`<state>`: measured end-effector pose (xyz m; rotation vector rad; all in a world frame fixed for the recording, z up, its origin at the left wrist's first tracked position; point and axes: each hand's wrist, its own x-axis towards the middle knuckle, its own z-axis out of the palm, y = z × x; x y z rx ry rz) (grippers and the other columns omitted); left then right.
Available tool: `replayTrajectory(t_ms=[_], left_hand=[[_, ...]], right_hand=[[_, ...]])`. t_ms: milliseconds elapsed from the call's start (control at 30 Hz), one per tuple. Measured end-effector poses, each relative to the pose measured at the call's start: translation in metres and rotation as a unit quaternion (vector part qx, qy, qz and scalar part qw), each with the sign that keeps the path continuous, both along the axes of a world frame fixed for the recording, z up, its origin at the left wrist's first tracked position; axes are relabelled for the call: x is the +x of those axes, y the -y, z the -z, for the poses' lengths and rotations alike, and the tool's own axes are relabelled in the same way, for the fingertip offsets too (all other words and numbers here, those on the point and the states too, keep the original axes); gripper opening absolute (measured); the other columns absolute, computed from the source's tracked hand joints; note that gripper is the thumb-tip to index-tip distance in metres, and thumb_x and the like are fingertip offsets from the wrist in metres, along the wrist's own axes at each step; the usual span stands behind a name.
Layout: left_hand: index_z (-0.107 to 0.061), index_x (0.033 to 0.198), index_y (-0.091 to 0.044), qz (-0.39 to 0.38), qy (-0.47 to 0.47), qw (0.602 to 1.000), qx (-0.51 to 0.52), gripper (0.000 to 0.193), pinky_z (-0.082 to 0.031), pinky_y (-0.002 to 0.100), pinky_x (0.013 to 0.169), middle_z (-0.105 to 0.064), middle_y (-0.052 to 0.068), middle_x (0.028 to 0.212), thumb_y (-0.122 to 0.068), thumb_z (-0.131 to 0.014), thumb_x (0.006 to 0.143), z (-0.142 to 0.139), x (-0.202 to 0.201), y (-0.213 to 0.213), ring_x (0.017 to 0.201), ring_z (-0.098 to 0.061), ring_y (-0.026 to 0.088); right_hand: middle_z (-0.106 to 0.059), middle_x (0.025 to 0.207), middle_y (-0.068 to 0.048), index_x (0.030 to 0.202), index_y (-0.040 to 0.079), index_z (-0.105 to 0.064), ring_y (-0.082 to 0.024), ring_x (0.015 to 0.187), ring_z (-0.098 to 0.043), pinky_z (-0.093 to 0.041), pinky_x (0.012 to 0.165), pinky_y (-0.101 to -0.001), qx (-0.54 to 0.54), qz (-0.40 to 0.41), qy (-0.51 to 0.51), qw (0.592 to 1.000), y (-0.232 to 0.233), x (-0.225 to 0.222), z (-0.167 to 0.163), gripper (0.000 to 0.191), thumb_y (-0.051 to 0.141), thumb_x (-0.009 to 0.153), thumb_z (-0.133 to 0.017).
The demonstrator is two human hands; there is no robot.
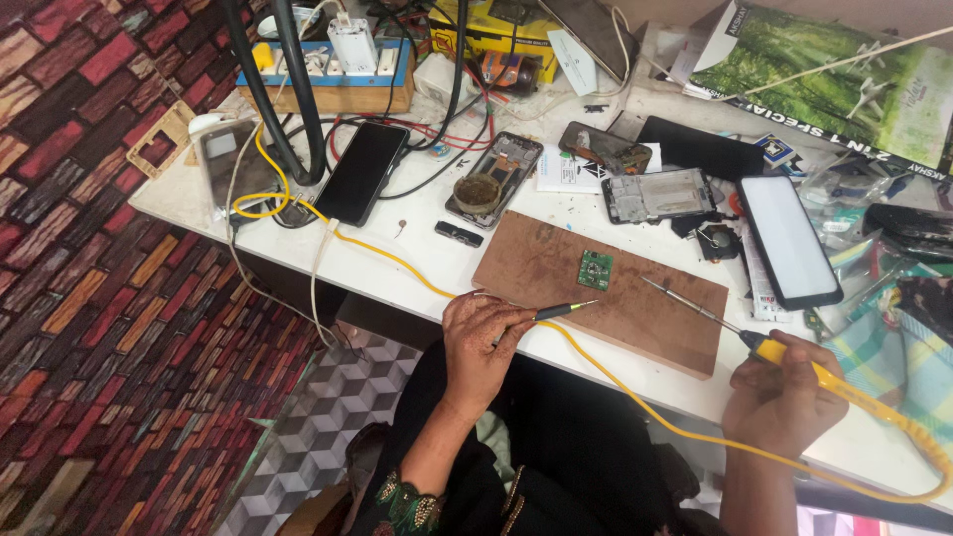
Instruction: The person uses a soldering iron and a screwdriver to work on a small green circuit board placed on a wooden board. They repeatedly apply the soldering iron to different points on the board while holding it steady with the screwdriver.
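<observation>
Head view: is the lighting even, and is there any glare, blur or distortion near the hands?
Head view: soft, even light with faint shadows; the wooden board and green circuit board are sharp; pale glare on the phone screen at right; table edges splay toward the corners; left hand and right hand show no motion blur.

White table (437,266) carries a brown wooden board (556,273) at centre. Black phone (361,171) lies at 10 o'clock of it, white-screened phone (789,240) at 3 o'clock, power strip (328,74) at 11 o'clock, bare phone frame (657,194) at 1 o'clock.
</observation>
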<state>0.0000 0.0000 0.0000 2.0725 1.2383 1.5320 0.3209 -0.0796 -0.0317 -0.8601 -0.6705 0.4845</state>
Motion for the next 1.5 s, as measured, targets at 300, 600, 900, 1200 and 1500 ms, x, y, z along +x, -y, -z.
replayTrajectory(t_ms=[300, 600, 900, 1200, 1500], left_hand=[[-0.082, 0.098, -0.016, 0.012, 0.001, 1.0, 0.002, 0.013, -0.041, 0.042, 0.106, -0.077, -0.002, 0.093, -0.02, -0.08, 0.087, 0.001, -0.002, 0.003, 0.1, -0.066, 0.018], [-0.081, 0.097, -0.016, -0.011, 0.025, 1.0, -0.003, 0.011, -0.039, 0.042, 0.109, -0.077, -0.002, 0.092, -0.019, -0.08, 0.087, 0.0, -0.001, 0.008, 0.102, -0.067, 0.018], [-0.08, 0.097, -0.015, -0.044, -0.042, 0.996, 0.057, 0.011, -0.04, 0.039, 0.099, -0.077, -0.005, 0.093, -0.018, -0.082, 0.086, -0.009, -0.014, 0.028, 0.099, -0.066, 0.017], [-0.079, 0.102, -0.014, -0.05, -0.061, 0.993, 0.09, 0.017, -0.042, 0.039, 0.095, -0.078, -0.005, 0.098, -0.015, -0.082, 0.086, -0.013, -0.008, 0.041, 0.098, -0.065, 0.018], [-0.073, 0.103, -0.006, -0.068, -0.149, 0.98, 0.115, 0.016, -0.046, 0.041, 0.086, -0.074, 0.003, 0.085, -0.012, -0.081, 0.091, -0.016, -0.006, 0.046, 0.09, -0.066, 0.02]], right_hand=[[-0.064, 0.078, -0.015, 0.107, -0.007, -0.064, -0.021, 0.054, -0.059, -0.046, 0.049, -0.0305, 0.002, 0.0, -0.01, 1.0, 0.0, -0.002, -0.001, 0.028, 0.019, 0.11, -0.073], [-0.064, 0.077, -0.015, 0.108, -0.007, -0.064, -0.021, 0.053, -0.059, -0.046, 0.049, -0.0305, -0.001, 0.005, -0.008, 1.0, 0.001, -0.002, 0.001, 0.029, 0.02, 0.11, -0.073], [-0.063, 0.075, -0.015, 0.106, -0.007, -0.063, -0.021, 0.051, -0.057, -0.046, 0.049, -0.0308, 0.003, 0.005, -0.009, 1.0, 0.0, -0.003, -0.001, 0.027, 0.018, 0.11, -0.073], [-0.062, 0.075, -0.016, 0.109, -0.008, -0.064, -0.021, 0.053, -0.058, -0.048, 0.051, -0.0308, 0.002, 0.0, 0.004, 1.0, 0.001, -0.003, 0.0, 0.027, 0.018, 0.112, -0.072], [-0.067, 0.089, -0.017, 0.107, -0.007, -0.063, -0.02, 0.055, -0.059, -0.047, 0.049, -0.0314, -0.005, 0.007, -0.008, 1.0, 0.0, -0.001, 0.002, 0.024, 0.016, 0.11, -0.071]])
